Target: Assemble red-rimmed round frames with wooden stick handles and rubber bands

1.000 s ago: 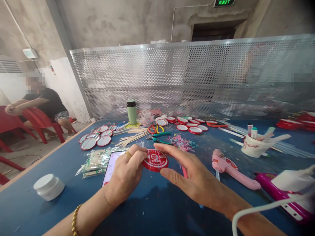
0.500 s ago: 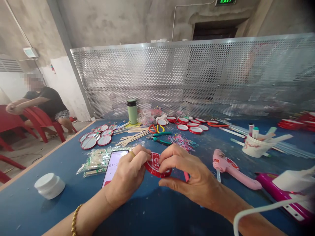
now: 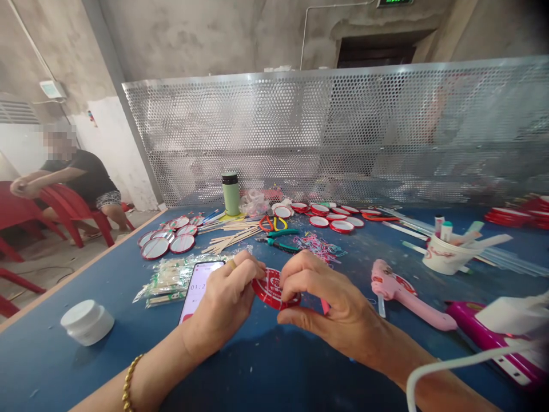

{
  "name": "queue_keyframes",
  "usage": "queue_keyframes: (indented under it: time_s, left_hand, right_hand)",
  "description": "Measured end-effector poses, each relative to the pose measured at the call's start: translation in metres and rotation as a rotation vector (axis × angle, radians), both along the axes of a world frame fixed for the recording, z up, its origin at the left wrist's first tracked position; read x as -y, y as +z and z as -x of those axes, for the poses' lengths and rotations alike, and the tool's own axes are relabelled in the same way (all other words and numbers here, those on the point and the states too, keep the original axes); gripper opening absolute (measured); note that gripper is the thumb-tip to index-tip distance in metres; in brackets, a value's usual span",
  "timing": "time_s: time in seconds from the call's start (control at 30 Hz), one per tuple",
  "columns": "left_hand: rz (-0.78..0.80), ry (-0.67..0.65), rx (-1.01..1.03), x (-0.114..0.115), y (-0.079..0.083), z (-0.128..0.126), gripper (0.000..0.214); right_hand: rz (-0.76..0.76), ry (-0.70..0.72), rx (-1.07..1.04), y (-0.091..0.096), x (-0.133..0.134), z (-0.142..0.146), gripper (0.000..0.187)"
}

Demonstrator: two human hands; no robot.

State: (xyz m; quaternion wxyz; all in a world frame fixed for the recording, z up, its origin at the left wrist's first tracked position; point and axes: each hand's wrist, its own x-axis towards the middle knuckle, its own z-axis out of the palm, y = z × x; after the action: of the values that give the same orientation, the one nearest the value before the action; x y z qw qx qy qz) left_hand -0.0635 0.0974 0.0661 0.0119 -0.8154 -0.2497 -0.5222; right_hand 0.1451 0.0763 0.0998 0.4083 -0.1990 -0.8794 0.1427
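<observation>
Between both hands, above the blue table, is a red round disc point(image 3: 271, 289) with white print, tilted with its printed face up. My left hand point(image 3: 229, 294) pinches its left edge, the fingers closed. My right hand point(image 3: 328, 303) grips the right side, with fingertips on the face and thumb at the lower edge. Fingers cover part of the disc on both sides. Beyond the hands lie teal-handled pliers point(image 3: 281, 245) and a heap of pink and blue cord bits point(image 3: 319, 247). Under and beside the left hand is a lit phone point(image 3: 199, 289).
Red-rimmed round pieces point(image 3: 155, 248) lie at left and further back. Flat wooden sticks point(image 3: 229, 240) lie mid-table. A white jar point(image 3: 87, 322) stands left. At right are a pink glue gun point(image 3: 412, 303), a cup of markers point(image 3: 448, 257) and a white cable point(image 3: 450, 369). A perforated metal screen point(image 3: 300, 131) closes the back.
Both hands keep their hold on the disc, which has turned slightly and shifted a little to the right. Nothing else on the table has visibly moved.
</observation>
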Motion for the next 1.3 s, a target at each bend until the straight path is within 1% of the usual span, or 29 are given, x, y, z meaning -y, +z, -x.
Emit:
queue_keyframes:
  time_s: [0.13,0.33,0.53,0.67,0.83,0.9,1.07,1.3]
  left_hand:
    - [0.003,0.0,-0.003,-0.0008,0.0009,-0.0004,0.025]
    - [0.015,-0.004,-0.006,-0.0017,0.0013,-0.0005,0.025]
    - [0.031,-0.007,-0.017,-0.0009,0.002,-0.0003,0.026]
    - [0.028,-0.014,-0.014,-0.0013,0.0026,-0.0003,0.028]
    - [0.02,-0.02,-0.005,-0.002,0.0025,0.0001,0.028]
    - [0.018,-0.017,-0.006,-0.0022,0.0024,0.0002,0.028]
    - [0.012,-0.004,0.006,-0.0021,0.0016,-0.0001,0.029]
    - [0.017,-0.022,0.006,-0.0013,0.001,0.0003,0.032]
  right_hand:
    - [-0.002,0.0,-0.003,0.0008,0.0008,0.0009,0.012]
    - [0.042,0.009,-0.02,0.0019,0.0017,0.001,0.016]
    - [0.041,0.026,-0.002,0.0009,0.0018,0.0013,0.008]
    - [0.002,0.024,0.021,0.0015,0.0031,0.0017,0.008]
    - [0.007,0.028,0.015,0.0032,0.0053,0.0024,0.008]
    - [0.015,0.032,0.004,0.0028,0.005,0.0029,0.009]
    - [0.106,0.001,-0.043,0.0011,0.0031,0.0036,0.021]
    - [0.084,0.02,0.011,0.0025,0.004,0.0019,0.012]
